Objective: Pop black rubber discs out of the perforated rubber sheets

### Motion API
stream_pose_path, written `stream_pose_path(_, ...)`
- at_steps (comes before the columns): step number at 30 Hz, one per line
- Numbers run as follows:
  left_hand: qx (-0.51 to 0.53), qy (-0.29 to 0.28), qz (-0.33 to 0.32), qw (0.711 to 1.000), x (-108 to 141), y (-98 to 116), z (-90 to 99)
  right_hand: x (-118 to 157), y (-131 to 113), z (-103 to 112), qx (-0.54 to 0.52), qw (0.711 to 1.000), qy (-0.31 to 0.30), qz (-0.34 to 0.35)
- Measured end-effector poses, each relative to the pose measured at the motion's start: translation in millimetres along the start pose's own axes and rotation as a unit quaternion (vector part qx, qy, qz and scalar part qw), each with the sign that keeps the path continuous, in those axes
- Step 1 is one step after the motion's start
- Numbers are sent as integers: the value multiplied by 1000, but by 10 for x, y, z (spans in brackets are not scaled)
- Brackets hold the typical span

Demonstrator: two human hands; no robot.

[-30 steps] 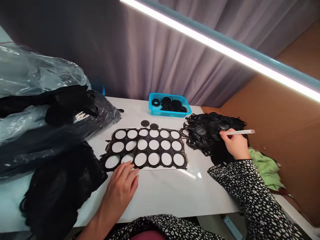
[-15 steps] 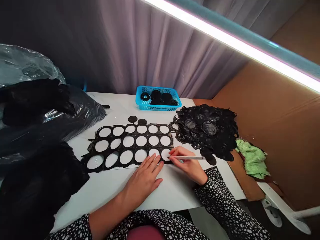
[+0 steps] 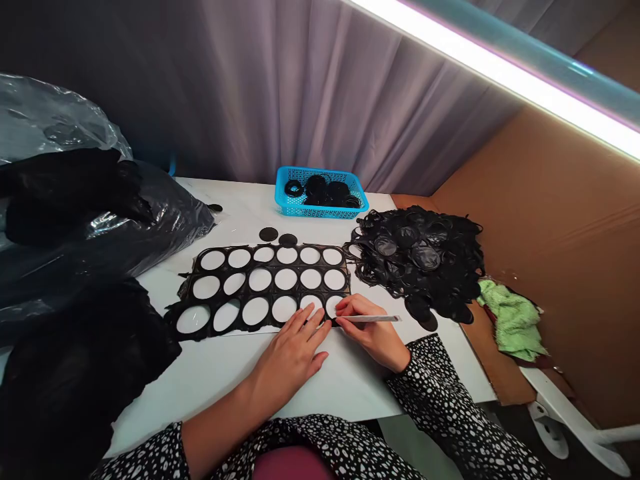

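A thin black sheet [image 3: 273, 267] with rows of round holes lies flat on the white table [image 3: 240, 373]. Spread fingers of my left hand [image 3: 295, 350] rest on its lower edge, holding nothing. My right hand [image 3: 373, 333] pinches a slim, pale pen-shaped tool [image 3: 373, 319] at the sheet's lower right corner hole. The tool lies nearly level, its rear end pointing right; its tip is hidden by my fingers. Two loose black discs [image 3: 269, 234] lie just above the sheet's top edge.
A blue basket [image 3: 323, 212] with black rings and discs stands at the back. To the right is a heap of black scraps [image 3: 420, 260], beside a green cloth [image 3: 513, 320]. Plastic bags [image 3: 165, 207] and black sheet material [image 3: 85, 373] fill the left. A bright tube lamp [image 3: 490, 73] hangs overhead.
The view has shifted slightly. The tool in my right hand has turned a little, and its rear end reaches less far right. My left hand stays flat on the sheet's edge.
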State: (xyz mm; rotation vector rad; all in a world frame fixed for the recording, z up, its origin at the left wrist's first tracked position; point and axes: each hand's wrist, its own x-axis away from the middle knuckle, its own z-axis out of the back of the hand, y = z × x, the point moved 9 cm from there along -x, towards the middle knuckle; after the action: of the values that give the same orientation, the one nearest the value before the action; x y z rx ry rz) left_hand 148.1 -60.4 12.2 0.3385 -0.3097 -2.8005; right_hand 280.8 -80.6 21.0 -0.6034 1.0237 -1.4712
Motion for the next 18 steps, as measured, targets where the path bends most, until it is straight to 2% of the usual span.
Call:
stream_pose_path(5, 6, -5, 4, 1000, 3, -8, -16, 15, -17, -9, 43, 999, -10, 17)
stream_pose_path(8, 15, -5, 8, 1000, 1, -22, -13, 71, -91, -112, 112, 992, -23, 62)
stream_pose_path(11, 36, -6, 14, 999, -6, -44, 8, 143, -194, -292, 224, 963, -53, 136)
stream_pose_path(13, 50, -7, 22, 999, -3, -67, 20, 122, -197, -272, 284, 944, -49, 163)
stream_pose_path(15, 55, -12, 27, 998, 11, -84, 20, 8, -131, -15, 315, 937, -4, 151)
stream_pose_path(17, 53, -21, 28, 998, 35, -92, 16, -152, -17, 436, 333, 934, 70, 107)
stream_pose_path(18, 51, -25, 28, 998, 48, -94, 20, -220, 38, 716, 344, 927, 126, 74)
